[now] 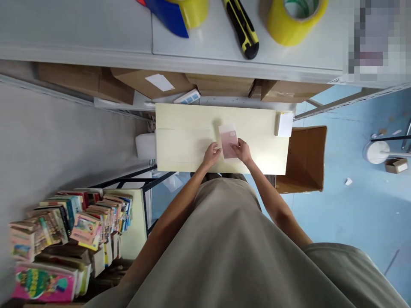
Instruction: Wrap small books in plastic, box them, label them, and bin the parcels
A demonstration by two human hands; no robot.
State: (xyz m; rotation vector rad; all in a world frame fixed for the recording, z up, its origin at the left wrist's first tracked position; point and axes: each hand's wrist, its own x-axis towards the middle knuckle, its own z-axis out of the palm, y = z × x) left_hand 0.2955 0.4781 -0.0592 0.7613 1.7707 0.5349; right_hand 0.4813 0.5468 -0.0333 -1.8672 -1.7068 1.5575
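Observation:
My right hand [243, 151] grips a thin pink card [228, 143] by its right edge, thumb on top. A pale, see-through strip extends past the card's far end, like part of a clear sleeve. Close to the card's left edge is my left hand [212, 155], its fingers loosely bent and slightly apart, with nothing visible between them. Both hands are over a narrow cream tabletop [183, 149]. A small white stack [285, 124], perhaps of cards or paper, sits at the table's far right corner.
Above the table's far side, a grey shelf [199, 57] carries yellow tape rolls [285, 30] and a utility knife [244, 32]. Cardboard boxes [221, 85] line the level beneath. An open carton [305, 158] stands right of the table; piled books [83, 226] are at lower left.

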